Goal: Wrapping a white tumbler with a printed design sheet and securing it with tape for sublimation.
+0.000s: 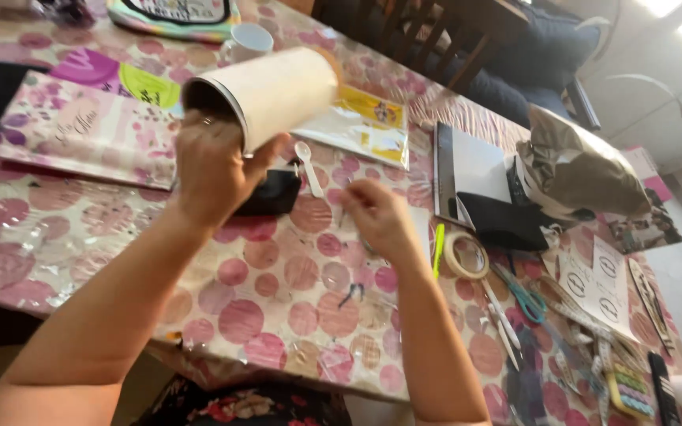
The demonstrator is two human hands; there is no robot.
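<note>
Dotted table (278,292) with tape roll (466,255), scissors (524,298)

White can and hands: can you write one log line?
left hand: holds tilted white can | right hand: over dotted tablecloth, grip unclear

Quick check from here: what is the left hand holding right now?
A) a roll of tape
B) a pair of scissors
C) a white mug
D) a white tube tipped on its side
D: the left hand grips the open end of the white tube, lifted and tipped sideways over the table; the tape roll, scissors and mug all rest on the table, untouched.
</note>
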